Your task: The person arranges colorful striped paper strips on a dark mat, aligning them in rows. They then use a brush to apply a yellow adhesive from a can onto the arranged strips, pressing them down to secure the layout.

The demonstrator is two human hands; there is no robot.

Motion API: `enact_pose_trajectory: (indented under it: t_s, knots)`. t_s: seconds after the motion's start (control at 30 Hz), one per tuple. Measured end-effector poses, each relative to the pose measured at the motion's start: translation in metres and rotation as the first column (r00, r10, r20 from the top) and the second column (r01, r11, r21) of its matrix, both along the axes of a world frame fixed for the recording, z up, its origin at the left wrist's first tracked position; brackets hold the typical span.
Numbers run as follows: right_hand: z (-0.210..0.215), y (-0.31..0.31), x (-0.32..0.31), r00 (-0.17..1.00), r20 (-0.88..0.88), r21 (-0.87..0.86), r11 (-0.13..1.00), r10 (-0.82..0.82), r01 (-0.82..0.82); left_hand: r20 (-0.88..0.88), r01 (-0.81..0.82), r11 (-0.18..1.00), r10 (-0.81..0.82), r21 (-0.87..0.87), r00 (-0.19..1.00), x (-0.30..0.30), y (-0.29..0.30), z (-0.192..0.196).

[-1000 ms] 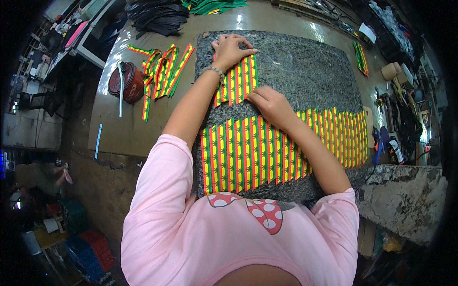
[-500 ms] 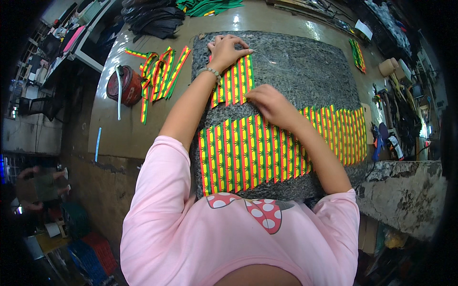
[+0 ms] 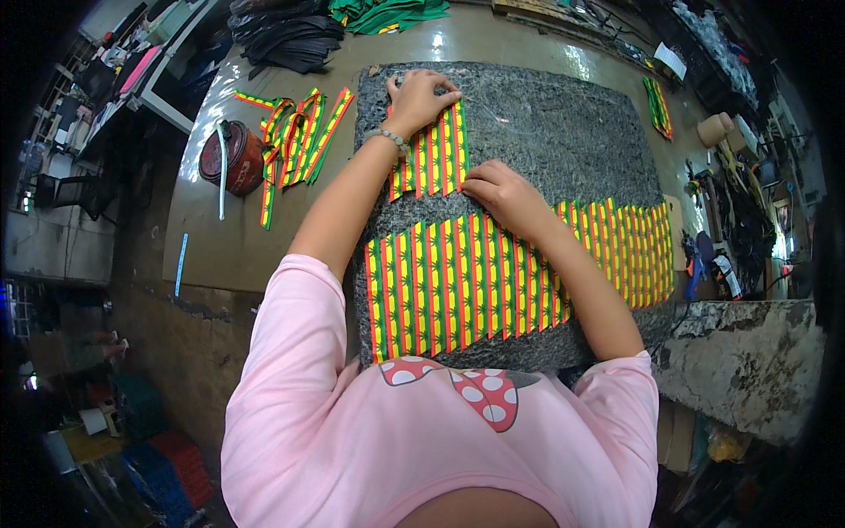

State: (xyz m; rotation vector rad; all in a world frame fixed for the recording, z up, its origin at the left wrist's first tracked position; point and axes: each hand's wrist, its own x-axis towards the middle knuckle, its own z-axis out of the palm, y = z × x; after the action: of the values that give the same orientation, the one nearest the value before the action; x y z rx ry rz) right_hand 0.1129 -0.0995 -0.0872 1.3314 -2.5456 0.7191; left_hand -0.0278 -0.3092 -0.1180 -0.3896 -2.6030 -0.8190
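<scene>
On a dark grey fibrous pad [image 3: 563, 114], a short row of red, yellow and green ribbon strips [image 3: 431, 158] with leaf prints lies side by side. My left hand [image 3: 418, 104], a beaded bracelet on its wrist, bends its fingers over the far ends of this row. Its thumb and forefinger pinch the far end of the rightmost strip. With fingers pressed together, my right hand [image 3: 503, 198] grips the near end of that same strip. A longer row of matching strips [image 3: 458, 286] stretches across the pad's near half, partly under my right forearm.
Loose ribbon strips [image 3: 299, 136] lie left of the pad beside a red can [image 3: 239, 158]. Black material [image 3: 286, 35] and green material [image 3: 387, 13] are piled at the far edge. More ribbons [image 3: 657, 107] and a thread cone [image 3: 715, 128] are on the right.
My right hand has shifted slightly right and nearer to me, along the rightmost strip's near end. My left fingers are a little more curled at its far end.
</scene>
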Motion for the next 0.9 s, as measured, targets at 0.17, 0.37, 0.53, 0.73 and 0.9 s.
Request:
enact_pose_trajectory:
  t_s: [0.17,0.37,0.53,0.73,0.9]
  knots:
    - [0.009,0.002,0.004,0.997,0.064,-0.119,0.992,-0.041,0.049,-0.094,0.058,0.941,-0.027,0.333,0.995,-0.01,-0.044,0.014]
    - [0.035,0.043,0.03,0.946,0.201,-0.178,0.941,-0.253,0.289,0.061,-0.168,0.961,0.159,0.22,0.985,0.02,-0.146,0.028]
    - [0.038,0.056,0.044,0.896,0.367,-0.112,0.945,-0.249,0.309,0.181,-0.248,0.969,0.248,-0.023,0.952,0.029,-0.17,0.024]
    - [0.035,0.054,0.051,0.913,0.362,-0.102,0.965,-0.189,0.24,0.137,-0.227,0.931,0.275,-0.286,0.952,0.023,-0.151,0.013]
    - [0.045,0.063,0.048,0.878,0.417,-0.066,0.955,-0.236,0.288,0.168,-0.255,0.965,0.263,-0.067,0.95,0.028,-0.158,0.025]
